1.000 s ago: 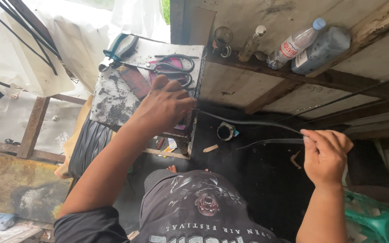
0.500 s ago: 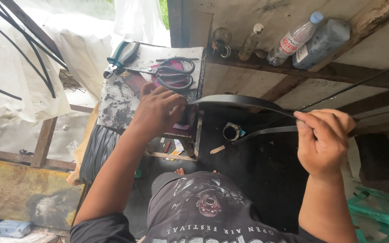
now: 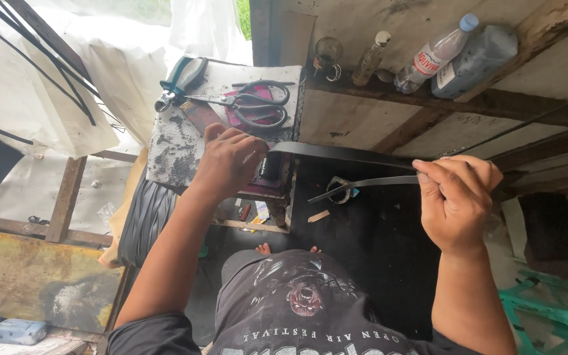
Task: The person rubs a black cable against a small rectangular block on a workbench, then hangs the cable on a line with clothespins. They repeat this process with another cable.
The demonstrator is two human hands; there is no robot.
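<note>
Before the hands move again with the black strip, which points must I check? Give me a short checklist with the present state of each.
1. Left hand grips the black strip at the small work block: ok.
2. Right hand pinches the strip's other part: ok.
3. Strip free of the scissors and pliers: ok.
4. Bottles on the ledge clear of the strip: ok.
5. Strip fixed at the block: cannot tell, hand hides it.
</note>
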